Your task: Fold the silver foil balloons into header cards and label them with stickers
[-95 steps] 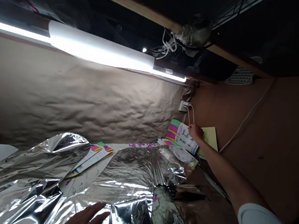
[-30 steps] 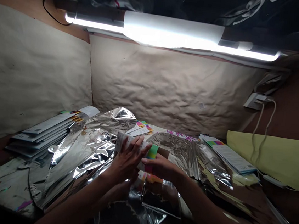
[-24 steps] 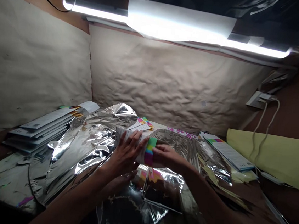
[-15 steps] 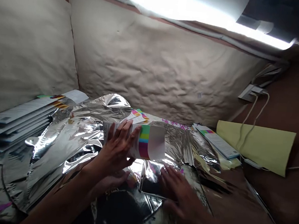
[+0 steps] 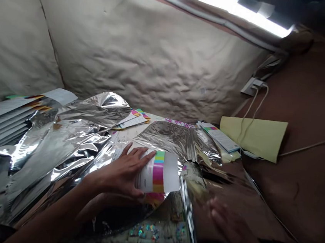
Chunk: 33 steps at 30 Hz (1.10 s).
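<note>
My left hand has its fingers over the top and its thumb along the near side of a flat white cardboard box. That box has printed text, a band of green, blue, pink and orange stripes, and a plain white flap at its right end. Shiny silver foil lies around and under it, mirroring the stripes below. Off to the right, my right hand is apart from the box, low over a foil sheet. Motion smears its fingers, and nothing can be made out in them.
A stack of similar boxes stands at the left. More boxes lie at the back middle and back right, beside a yellow sheet. White cables hang from a wall socket. Shiny confetti lies at the front edge.
My right hand has moved right, away from the small foil piece beside the box. My left hand keeps the box, now lower in view. The whole view has shifted.
</note>
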Motion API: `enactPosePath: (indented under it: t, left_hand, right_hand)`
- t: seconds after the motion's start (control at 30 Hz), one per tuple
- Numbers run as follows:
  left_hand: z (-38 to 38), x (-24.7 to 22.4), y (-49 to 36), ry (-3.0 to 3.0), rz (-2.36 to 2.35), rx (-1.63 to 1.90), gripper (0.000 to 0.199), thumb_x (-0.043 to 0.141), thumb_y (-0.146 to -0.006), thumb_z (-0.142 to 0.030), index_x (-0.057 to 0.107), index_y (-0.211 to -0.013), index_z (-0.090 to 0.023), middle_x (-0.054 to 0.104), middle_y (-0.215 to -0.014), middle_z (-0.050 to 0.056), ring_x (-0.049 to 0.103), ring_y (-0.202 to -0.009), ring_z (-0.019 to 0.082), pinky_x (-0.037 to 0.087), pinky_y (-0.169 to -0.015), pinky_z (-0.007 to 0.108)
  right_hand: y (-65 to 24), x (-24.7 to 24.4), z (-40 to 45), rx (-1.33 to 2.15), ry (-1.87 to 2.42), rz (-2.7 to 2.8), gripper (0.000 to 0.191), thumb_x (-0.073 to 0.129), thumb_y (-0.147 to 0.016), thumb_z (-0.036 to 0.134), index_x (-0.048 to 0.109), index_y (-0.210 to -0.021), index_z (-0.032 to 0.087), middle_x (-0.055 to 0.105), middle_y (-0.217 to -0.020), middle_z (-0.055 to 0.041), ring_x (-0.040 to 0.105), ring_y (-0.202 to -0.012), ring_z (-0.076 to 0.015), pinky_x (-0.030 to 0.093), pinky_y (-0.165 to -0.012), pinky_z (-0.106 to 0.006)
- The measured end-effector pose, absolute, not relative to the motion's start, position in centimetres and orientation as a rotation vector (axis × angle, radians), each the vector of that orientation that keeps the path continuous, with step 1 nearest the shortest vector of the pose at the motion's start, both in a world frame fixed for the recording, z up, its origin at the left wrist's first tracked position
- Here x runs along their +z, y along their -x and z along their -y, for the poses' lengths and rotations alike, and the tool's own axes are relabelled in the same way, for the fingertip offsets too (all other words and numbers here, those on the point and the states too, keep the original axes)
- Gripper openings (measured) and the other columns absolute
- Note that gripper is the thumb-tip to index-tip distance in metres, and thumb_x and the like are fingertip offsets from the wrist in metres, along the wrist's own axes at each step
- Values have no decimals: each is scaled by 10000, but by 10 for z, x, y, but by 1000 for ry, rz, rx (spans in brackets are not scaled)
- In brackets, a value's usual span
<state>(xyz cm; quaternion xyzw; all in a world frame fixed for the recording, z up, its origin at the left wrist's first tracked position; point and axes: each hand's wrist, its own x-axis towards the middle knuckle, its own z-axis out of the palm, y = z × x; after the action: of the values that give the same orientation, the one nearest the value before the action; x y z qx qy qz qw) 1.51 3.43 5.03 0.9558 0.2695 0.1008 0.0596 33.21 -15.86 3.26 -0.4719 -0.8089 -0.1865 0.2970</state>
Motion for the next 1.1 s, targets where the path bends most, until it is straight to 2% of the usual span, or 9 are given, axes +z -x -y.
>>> enactPosePath:
  t: [0.07,0.2,0.37,0.5,0.73,0.87,0.93,0.97,1.1]
  left_hand:
    - [-30,54,-17,-2867,-797,252,1171,729,-643,-573,120,-1565,-185,380,-1512,197,291,-1426,359,20,-1170,587]
    - [-23,56,-21,-2844,-763,212,1150,691,-675,-604,100,-1565,-178,381,-1517,189,306,-1415,357,26,-1167,602]
    - [-21,43,-24,-2910,-823,287,1235,762,-601,-517,72,-1569,-181,336,-1544,193,206,-1462,351,-17,-1176,581]
    - [-25,38,-20,-2931,-821,303,1232,767,-595,-475,68,-1571,-198,331,-1546,186,209,-1460,353,-13,-1178,577]
    - [-32,41,-10,-2848,-748,352,1221,728,-639,-588,35,-1573,-214,321,-1550,170,256,-1430,375,18,-1166,619]
    - [-29,36,-16,-2848,-870,411,1237,742,-617,-562,47,-1571,-195,338,-1535,183,250,-1431,368,6,-1167,609]
    - [-30,34,-18,-2867,-1015,492,1233,756,-604,-542,80,-1570,-181,331,-1531,200,237,-1436,373,-10,-1169,595]
    - [-31,32,-18,-2880,-1092,542,1229,763,-600,-535,98,-1568,-174,319,-1532,212,229,-1438,380,-14,-1169,593]
    - [-36,32,-21,-2934,-1260,720,1165,749,-632,-546,160,-1558,-155,293,-1530,248,222,-1437,405,-4,-1161,607]
  right_hand:
    - [-338,47,146,-614,1279,2064,555,444,-917,141,464,-1463,242,641,-1309,-83,595,-1232,-293,542,-992,-463]
    - [-333,53,116,-686,1234,2132,584,451,-908,-8,516,-1418,271,674,-1273,-64,579,-1250,-251,519,-1003,-435]
    - [-318,49,101,-601,1200,2329,510,490,-942,28,531,-1403,242,633,-1333,-79,554,-1272,-241,509,-1025,-431]
    - [-318,53,85,-553,1182,2356,462,458,-964,50,575,-1361,256,637,-1328,-80,561,-1265,-246,508,-1023,-453]
    - [-313,51,51,-421,1085,2359,455,467,-972,84,572,-1364,290,660,-1299,-57,578,-1233,-239,513,-1010,-440]
    - [-296,55,43,-76,1053,2468,493,466,-963,89,515,-1415,278,518,-1459,-81,446,-1368,-244,435,-1101,-466]
    - [-299,60,38,201,1141,2381,508,513,-946,139,486,-1437,268,381,-1553,-99,325,-1442,-272,362,-1143,-509]
    - [-303,62,34,347,1204,2247,501,543,-942,194,488,-1435,261,369,-1558,-112,322,-1442,-288,360,-1137,-522]
    - [-305,58,18,889,1315,1506,475,590,-923,482,614,-1299,191,623,-1310,-161,615,-1173,-299,485,-1008,-497]
